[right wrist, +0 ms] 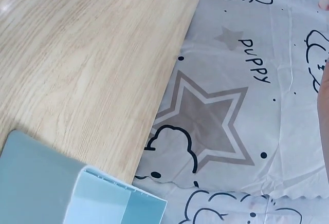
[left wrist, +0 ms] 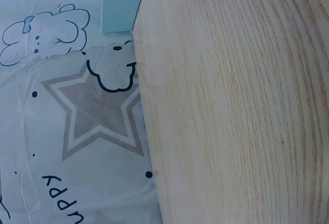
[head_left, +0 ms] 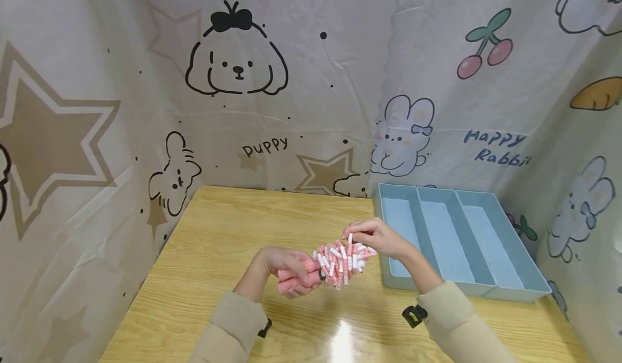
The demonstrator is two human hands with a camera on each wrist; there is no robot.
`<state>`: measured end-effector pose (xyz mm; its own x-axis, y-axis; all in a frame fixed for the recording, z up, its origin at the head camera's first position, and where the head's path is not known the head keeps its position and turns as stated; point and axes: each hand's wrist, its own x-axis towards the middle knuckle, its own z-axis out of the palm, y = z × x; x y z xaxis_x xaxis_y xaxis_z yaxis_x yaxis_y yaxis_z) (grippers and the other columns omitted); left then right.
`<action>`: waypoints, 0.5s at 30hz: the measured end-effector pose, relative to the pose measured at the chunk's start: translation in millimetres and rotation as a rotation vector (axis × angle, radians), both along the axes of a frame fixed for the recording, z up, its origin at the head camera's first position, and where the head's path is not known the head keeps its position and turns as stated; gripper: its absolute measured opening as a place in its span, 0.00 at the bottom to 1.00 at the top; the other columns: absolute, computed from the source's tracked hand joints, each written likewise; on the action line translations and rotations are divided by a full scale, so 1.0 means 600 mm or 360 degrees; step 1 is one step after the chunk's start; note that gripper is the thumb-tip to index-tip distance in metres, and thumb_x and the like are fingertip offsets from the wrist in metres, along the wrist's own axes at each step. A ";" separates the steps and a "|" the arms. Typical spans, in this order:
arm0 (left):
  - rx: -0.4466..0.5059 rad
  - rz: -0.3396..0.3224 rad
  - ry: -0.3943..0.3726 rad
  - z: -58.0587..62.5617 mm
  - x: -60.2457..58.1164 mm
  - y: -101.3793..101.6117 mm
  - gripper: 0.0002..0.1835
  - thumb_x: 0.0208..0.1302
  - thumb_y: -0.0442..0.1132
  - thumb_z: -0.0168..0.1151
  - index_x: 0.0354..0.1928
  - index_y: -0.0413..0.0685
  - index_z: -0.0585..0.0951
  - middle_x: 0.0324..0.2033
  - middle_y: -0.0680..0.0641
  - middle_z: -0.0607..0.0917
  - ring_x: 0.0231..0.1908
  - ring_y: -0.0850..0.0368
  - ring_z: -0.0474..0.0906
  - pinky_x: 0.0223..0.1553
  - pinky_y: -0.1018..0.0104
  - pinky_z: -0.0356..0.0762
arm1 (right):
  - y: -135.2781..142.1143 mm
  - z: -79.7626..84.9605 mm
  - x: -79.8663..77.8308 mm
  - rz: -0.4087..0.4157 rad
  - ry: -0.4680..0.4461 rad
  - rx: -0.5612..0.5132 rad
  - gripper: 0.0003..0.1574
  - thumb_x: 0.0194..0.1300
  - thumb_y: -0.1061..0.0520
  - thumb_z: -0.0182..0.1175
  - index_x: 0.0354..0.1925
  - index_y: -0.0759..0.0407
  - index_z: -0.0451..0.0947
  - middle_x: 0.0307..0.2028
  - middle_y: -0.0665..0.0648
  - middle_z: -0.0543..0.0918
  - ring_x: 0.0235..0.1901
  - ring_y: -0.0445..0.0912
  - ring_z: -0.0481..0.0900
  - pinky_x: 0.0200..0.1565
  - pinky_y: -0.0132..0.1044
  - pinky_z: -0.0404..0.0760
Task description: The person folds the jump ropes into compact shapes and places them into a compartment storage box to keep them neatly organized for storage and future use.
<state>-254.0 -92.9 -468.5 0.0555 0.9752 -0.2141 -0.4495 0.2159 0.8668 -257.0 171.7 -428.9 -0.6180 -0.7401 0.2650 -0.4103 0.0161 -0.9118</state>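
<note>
Left hand [head_left: 288,261] grips pink-and-white tasselled bundle [head_left: 336,266]; right hand [head_left: 378,236] pinches strand [head_left: 350,239] beside tray's [head_left: 515,293] left edge. Likely strand-arranging; next: steady left hold.

Our left forearm [head_left: 250,283] and right forearm [head_left: 424,270] reach in from the lower edge, angled toward each other. We hold the left hand [head_left: 286,259] lower, its fingers and thumb curled in a grip; we hold the right hand [head_left: 378,236] higher, thumb and forefinger drawn together in a pinch. A strip of skin [right wrist: 325,116] edges the right-wrist view, its exact part uncertain.
</note>
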 end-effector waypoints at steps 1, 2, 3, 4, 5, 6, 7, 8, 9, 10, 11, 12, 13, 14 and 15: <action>0.0002 0.0000 0.0006 0.000 0.000 0.000 0.06 0.58 0.34 0.45 0.36 0.43 0.72 0.19 0.52 0.72 0.18 0.62 0.67 0.18 0.70 0.66 | 0.003 0.001 -0.001 0.0018 -0.0003 0.0029 0.17 0.69 0.63 0.46 0.45 0.76 0.74 0.42 0.43 0.80 0.33 0.37 0.73 0.34 0.33 0.75; 0.0007 -0.0001 0.0015 0.000 0.000 -0.001 0.06 0.59 0.33 0.44 0.36 0.44 0.71 0.19 0.52 0.72 0.18 0.62 0.67 0.18 0.70 0.67 | 0.006 0.001 -0.001 0.0044 -0.0007 0.0053 0.17 0.69 0.63 0.45 0.46 0.76 0.73 0.43 0.44 0.79 0.33 0.37 0.73 0.33 0.33 0.75; 0.0016 -0.0006 0.0025 0.000 0.001 -0.001 0.07 0.59 0.33 0.44 0.36 0.44 0.71 0.19 0.52 0.72 0.18 0.63 0.67 0.18 0.70 0.67 | 0.009 0.002 -0.002 0.0069 -0.0008 0.0081 0.17 0.70 0.63 0.44 0.48 0.73 0.73 0.44 0.46 0.79 0.34 0.37 0.74 0.34 0.34 0.76; 0.0027 -0.0010 0.0038 0.001 0.001 -0.002 0.07 0.59 0.33 0.43 0.36 0.44 0.71 0.19 0.53 0.72 0.18 0.63 0.67 0.18 0.70 0.67 | 0.012 0.004 -0.003 0.0102 0.0005 0.0106 0.17 0.70 0.64 0.44 0.49 0.71 0.73 0.45 0.47 0.79 0.34 0.37 0.74 0.34 0.34 0.76; 0.0038 -0.0014 0.0052 0.003 0.002 -0.002 0.06 0.59 0.33 0.44 0.36 0.44 0.71 0.19 0.53 0.72 0.18 0.63 0.67 0.19 0.70 0.67 | 0.015 0.006 -0.003 0.0137 0.0014 0.0132 0.17 0.69 0.64 0.44 0.51 0.70 0.73 0.46 0.50 0.79 0.34 0.37 0.73 0.33 0.36 0.75; 0.0046 -0.0018 0.0063 0.006 0.003 -0.003 0.06 0.59 0.33 0.44 0.36 0.44 0.71 0.19 0.53 0.72 0.18 0.64 0.68 0.19 0.71 0.67 | 0.018 0.009 -0.004 0.0173 0.0028 0.0156 0.17 0.69 0.65 0.44 0.52 0.69 0.72 0.48 0.53 0.78 0.36 0.38 0.73 0.33 0.37 0.75; 0.0056 -0.0024 0.0070 0.010 0.004 -0.004 0.06 0.59 0.34 0.44 0.36 0.44 0.71 0.19 0.54 0.72 0.18 0.64 0.68 0.19 0.71 0.67 | 0.021 0.013 -0.003 0.0201 0.0036 0.0181 0.18 0.69 0.65 0.44 0.54 0.67 0.72 0.49 0.55 0.78 0.36 0.38 0.73 0.34 0.38 0.74; 0.0063 -0.0025 0.0076 0.014 0.006 -0.004 0.05 0.59 0.34 0.45 0.36 0.44 0.71 0.19 0.54 0.72 0.19 0.64 0.67 0.19 0.72 0.67 | 0.023 0.016 -0.003 0.0227 0.0057 0.0212 0.19 0.68 0.66 0.44 0.55 0.66 0.71 0.50 0.56 0.77 0.35 0.39 0.72 0.34 0.38 0.74; 0.0064 -0.0026 0.0079 0.018 0.008 -0.004 0.05 0.59 0.34 0.45 0.35 0.44 0.71 0.19 0.54 0.72 0.19 0.64 0.67 0.19 0.72 0.67 | 0.024 0.020 -0.003 0.0248 0.0080 0.0243 0.19 0.68 0.66 0.45 0.56 0.65 0.71 0.50 0.58 0.77 0.34 0.39 0.72 0.34 0.38 0.74; 0.0063 -0.0026 0.0079 0.023 0.009 -0.004 0.05 0.59 0.34 0.45 0.35 0.44 0.71 0.19 0.54 0.72 0.19 0.65 0.67 0.19 0.72 0.67 | 0.025 0.024 -0.003 0.0266 0.0094 0.0268 0.20 0.68 0.67 0.45 0.56 0.65 0.70 0.47 0.58 0.77 0.32 0.41 0.71 0.32 0.37 0.73; 0.0059 -0.0024 0.0076 0.025 0.011 -0.005 0.05 0.59 0.34 0.45 0.35 0.44 0.71 0.20 0.54 0.72 0.19 0.65 0.67 0.19 0.73 0.67 | 0.025 0.028 -0.003 0.0282 0.0106 0.0294 0.20 0.68 0.67 0.45 0.57 0.65 0.70 0.45 0.58 0.78 0.30 0.42 0.70 0.31 0.36 0.72; 0.0052 -0.0024 0.0067 0.028 0.012 -0.005 0.05 0.59 0.34 0.46 0.35 0.44 0.71 0.20 0.54 0.72 0.19 0.65 0.67 0.20 0.73 0.67 | 0.025 0.032 -0.002 0.0294 0.0119 0.0318 0.20 0.67 0.67 0.46 0.57 0.66 0.70 0.42 0.58 0.78 0.28 0.44 0.69 0.30 0.35 0.72; 0.0047 -0.0025 0.0063 0.029 0.013 -0.005 0.04 0.59 0.35 0.46 0.35 0.44 0.71 0.20 0.54 0.72 0.19 0.65 0.67 0.20 0.73 0.67 | 0.025 0.035 -0.001 0.0303 0.0129 0.0344 0.20 0.67 0.67 0.46 0.57 0.66 0.70 0.39 0.56 0.77 0.26 0.45 0.67 0.29 0.33 0.72; 0.0043 -0.0026 0.0060 0.030 0.013 -0.005 0.04 0.59 0.35 0.46 0.34 0.44 0.71 0.20 0.54 0.72 0.19 0.65 0.67 0.20 0.73 0.67 | 0.024 0.039 -0.001 0.0314 0.0149 0.0368 0.20 0.67 0.67 0.47 0.57 0.67 0.70 0.36 0.55 0.76 0.25 0.45 0.66 0.28 0.32 0.71; 0.0041 -0.0026 0.0059 0.029 0.014 -0.005 0.04 0.59 0.35 0.46 0.34 0.45 0.71 0.20 0.54 0.72 0.19 0.65 0.67 0.20 0.73 0.67 | 0.024 0.042 0.000 0.0320 0.0164 0.0389 0.20 0.67 0.67 0.47 0.57 0.67 0.70 0.34 0.54 0.75 0.25 0.46 0.66 0.28 0.31 0.71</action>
